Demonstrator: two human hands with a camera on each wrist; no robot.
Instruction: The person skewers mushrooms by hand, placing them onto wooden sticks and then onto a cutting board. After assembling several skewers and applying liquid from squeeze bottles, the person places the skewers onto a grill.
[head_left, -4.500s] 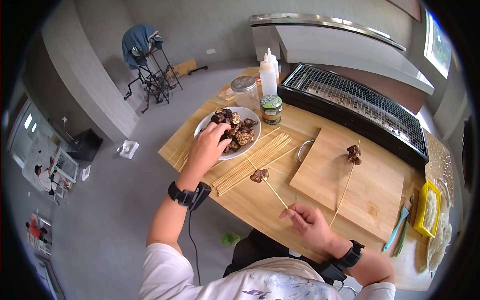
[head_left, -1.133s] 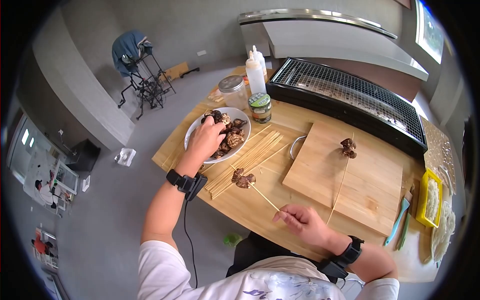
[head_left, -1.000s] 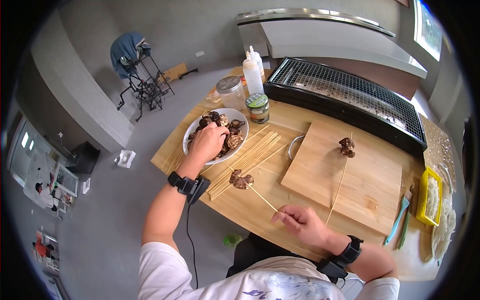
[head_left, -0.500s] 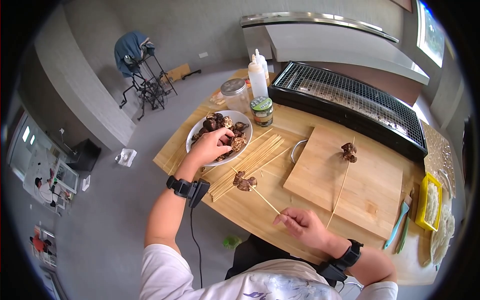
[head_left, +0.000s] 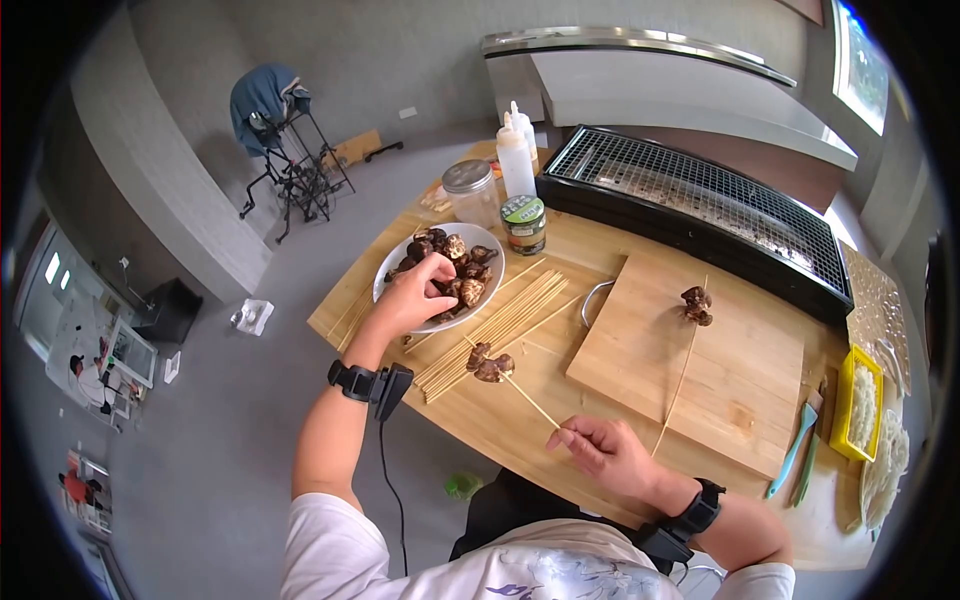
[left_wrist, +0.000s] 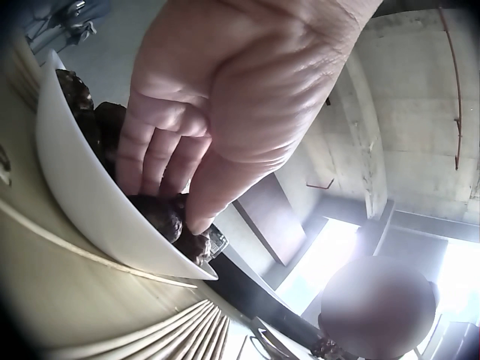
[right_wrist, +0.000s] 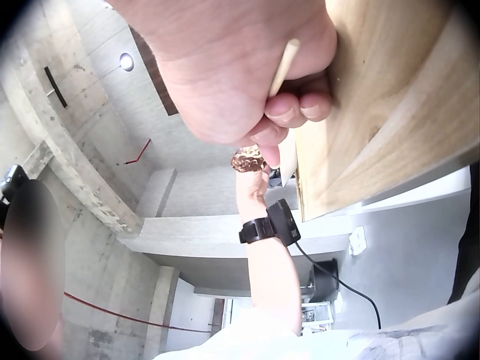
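My left hand [head_left: 410, 297] reaches into a white bowl [head_left: 384, 285] of dark, crackled shiitake mushrooms [head_left: 478, 268]. In the left wrist view, its extended fingers and thumb touch a dark mushroom [left_wrist: 159, 216] near the rim, with a gap between thumb and fingers. My right hand [head_left: 607, 452] pinches the lower end of a bamboo skewer [head_left: 532, 400] close to the table's front edge. Near that skewer's far end are threaded mushroom pieces [head_left: 490, 366]; its tip overlaps the loose skewers. The skewer's butt end [right_wrist: 285, 67] sticks out of the right hand in the right wrist view.
Loose bamboo skewers [head_left: 500, 330] lie beside the bowl. A second threaded mushroom [head_left: 697, 305] is on the cutting board [head_left: 640, 370]. Behind stand a black grill [head_left: 690, 215], a green-labelled jar [head_left: 523, 225] and squeeze bottles [head_left: 515, 165]. A yellow basket [head_left: 852, 400] and blue brush [head_left: 793, 455] are at right.
Since the oldest frame, a second mushroom piece has joined the first on the held skewer. The left hand has shifted from the bowl's middle toward its near side; the right hand keeps its grip.
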